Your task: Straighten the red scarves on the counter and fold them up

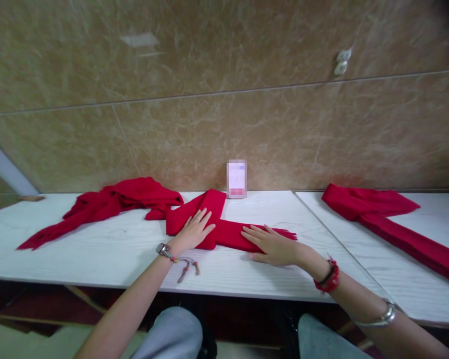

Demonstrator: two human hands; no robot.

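Note:
A red scarf (pixel 232 234) lies folded on the white table in front of me, its fringed end pointing right. My left hand (pixel 194 228) rests flat on the folded part, fingers extended and slightly spread. On the strip near the fringe lies my right hand (pixel 273 244), palm down with its fingers stretched to the left. Both hands press on the cloth without gripping it. The fabric beneath my palms is hidden.
A crumpled red scarf (pixel 123 199) lies to the left, and another red scarf (pixel 370 204) stretches off to the right. An upright phone-like screen (pixel 237 179), blurred out, leans on the tiled wall (pixel 194 139). A seam divides the white table (pixel 108 259) at right.

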